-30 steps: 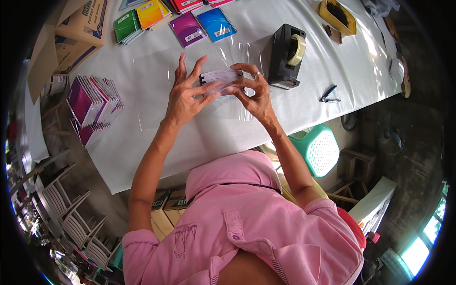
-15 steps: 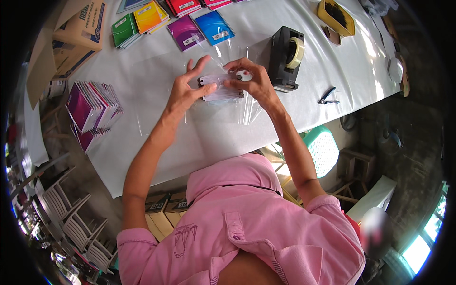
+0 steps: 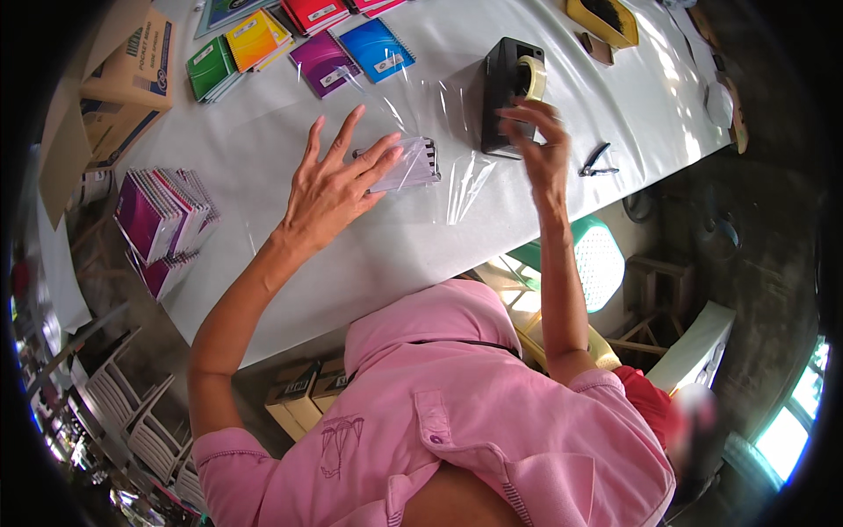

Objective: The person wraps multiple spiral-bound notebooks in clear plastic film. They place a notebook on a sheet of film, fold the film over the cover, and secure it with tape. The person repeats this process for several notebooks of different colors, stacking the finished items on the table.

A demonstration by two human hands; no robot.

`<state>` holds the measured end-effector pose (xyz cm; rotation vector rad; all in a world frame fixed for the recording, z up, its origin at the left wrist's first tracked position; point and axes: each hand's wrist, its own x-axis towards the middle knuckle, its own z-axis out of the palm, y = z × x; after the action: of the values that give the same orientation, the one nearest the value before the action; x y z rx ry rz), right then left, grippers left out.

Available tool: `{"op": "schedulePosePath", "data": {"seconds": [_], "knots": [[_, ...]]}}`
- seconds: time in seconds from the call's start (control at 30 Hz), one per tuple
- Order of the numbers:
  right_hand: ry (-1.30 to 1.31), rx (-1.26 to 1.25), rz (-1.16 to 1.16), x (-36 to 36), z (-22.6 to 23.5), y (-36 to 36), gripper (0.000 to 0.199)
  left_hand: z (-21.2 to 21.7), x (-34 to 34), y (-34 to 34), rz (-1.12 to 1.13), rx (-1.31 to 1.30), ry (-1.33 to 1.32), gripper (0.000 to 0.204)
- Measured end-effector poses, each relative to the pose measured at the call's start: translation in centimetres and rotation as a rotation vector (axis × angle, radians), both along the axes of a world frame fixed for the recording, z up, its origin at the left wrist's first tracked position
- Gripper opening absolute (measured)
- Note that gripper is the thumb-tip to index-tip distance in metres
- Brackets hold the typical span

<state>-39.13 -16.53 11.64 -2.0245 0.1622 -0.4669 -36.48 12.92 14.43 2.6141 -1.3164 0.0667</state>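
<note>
My left hand (image 3: 332, 191) lies with fingers spread over clear plastic film (image 3: 469, 183). Its fingertips press the film onto a small stack of spiral notebooks (image 3: 411, 169), whose dark spiral binding shows at the right side. The film extends past the stack to both sides. My right hand (image 3: 546, 149) is raised at the near right side of a black tape dispenser (image 3: 497, 98), fingers bent close to its tape roll (image 3: 532, 77). Motion smears those fingers, and whether they pinch any tape is not visible.
Purple spiral notebooks (image 3: 156, 215) are piled at the left, below a cardboard box (image 3: 132, 79). Notebooks in green (image 3: 211, 67), yellow (image 3: 253, 40), purple (image 3: 323, 63) and blue (image 3: 378, 49) lie at the back. Nippers (image 3: 599, 162) and a yellow tub (image 3: 606, 25) are on the right.
My right hand has left the notebook stack and moved right to the tape dispenser. My left hand has changed from gripping the stack's side to lying spread on the film.
</note>
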Motion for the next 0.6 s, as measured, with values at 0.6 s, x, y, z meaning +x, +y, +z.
{"op": "schedulePosePath", "data": {"seconds": [0.6], "knots": [[0.257,0.141,-0.371,-7.3,-8.2,-3.7,0.016,-0.6,-1.0,-0.7,0.002,0.010,-0.090,0.070]]}}
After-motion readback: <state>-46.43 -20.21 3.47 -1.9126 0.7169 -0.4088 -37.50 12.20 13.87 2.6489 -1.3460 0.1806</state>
